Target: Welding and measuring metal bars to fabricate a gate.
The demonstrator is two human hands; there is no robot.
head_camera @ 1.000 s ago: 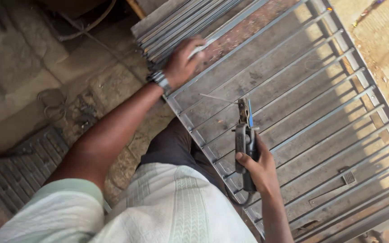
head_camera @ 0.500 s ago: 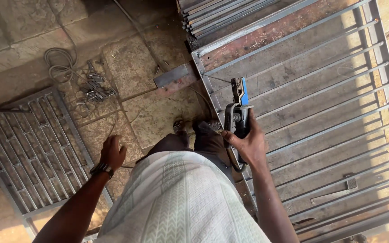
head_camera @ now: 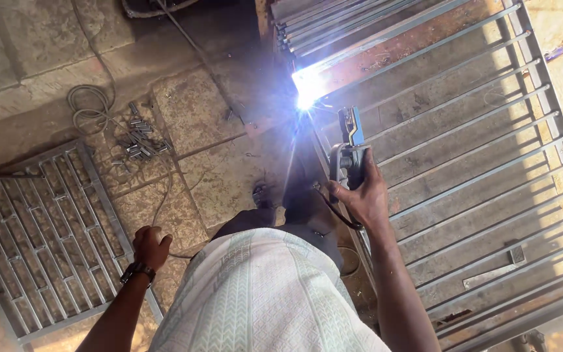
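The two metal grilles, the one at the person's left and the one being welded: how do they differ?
The small grille lies flat on the stone floor, its bars forming a brick-like grid; the large grille has long parallel bars. The right hand holds an electrode holder arcing at the large grille's edge; the left hand hangs beside the small one. Both are grey metal.

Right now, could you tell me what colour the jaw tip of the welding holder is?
Blue, seen in the head view on the welding holder gripped by the right hand.

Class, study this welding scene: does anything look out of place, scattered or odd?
Yes. Short metal offcuts lie scattered on the stone floor beside a loose coil of cable, not stacked. The left hand hangs clenched, away from the work.
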